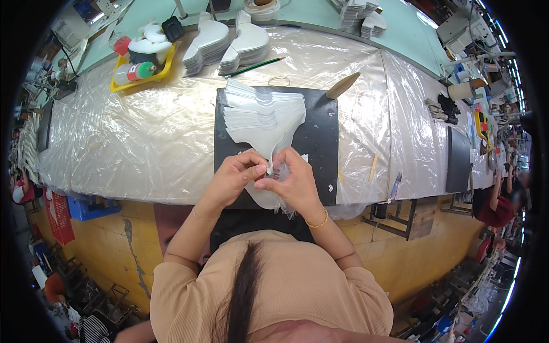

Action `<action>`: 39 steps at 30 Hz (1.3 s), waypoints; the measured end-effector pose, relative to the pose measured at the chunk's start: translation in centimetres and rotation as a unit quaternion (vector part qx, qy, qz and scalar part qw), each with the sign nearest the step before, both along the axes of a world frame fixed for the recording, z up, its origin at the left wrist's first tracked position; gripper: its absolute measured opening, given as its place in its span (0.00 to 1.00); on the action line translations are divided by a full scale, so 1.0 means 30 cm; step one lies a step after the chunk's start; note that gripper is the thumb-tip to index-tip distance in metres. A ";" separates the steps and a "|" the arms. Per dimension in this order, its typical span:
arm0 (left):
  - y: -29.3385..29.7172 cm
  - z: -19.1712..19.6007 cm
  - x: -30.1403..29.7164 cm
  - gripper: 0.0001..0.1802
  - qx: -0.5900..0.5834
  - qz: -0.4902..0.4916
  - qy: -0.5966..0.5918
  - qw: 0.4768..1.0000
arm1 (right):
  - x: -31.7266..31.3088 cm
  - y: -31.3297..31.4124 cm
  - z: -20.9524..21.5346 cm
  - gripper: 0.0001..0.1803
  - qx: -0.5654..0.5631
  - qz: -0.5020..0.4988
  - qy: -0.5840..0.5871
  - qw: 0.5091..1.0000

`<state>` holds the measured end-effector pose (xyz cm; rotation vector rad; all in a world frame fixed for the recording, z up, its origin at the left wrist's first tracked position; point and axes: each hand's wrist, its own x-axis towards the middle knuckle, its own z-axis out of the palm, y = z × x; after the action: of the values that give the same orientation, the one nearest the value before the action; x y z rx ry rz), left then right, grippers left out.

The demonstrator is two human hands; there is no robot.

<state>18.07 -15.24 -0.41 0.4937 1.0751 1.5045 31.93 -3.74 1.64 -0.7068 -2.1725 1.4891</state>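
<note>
Head view: left hand and right hand both pinching narrow end of white cut piece at near bench edge, close to body for fine fingertip work. Fanned stack of white pieces on black mat, within easy reach.

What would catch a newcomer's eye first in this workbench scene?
Both hands, left hand and right hand, meet at the bench's near edge, pinching a white cut piece. Just beyond them a fanned stack of white pieces lies on a black mat. A yellow tray sits far left.
</note>
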 end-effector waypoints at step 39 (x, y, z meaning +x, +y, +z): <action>-0.002 0.119 0.048 0.13 -0.078 0.031 0.371 0.925 | 0.046 0.023 -0.003 0.09 -0.217 0.033 0.092 0.971</action>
<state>19.52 -15.29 3.15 0.9649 1.7926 1.2850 33.32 -3.06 1.56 -0.6053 -1.7633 2.0088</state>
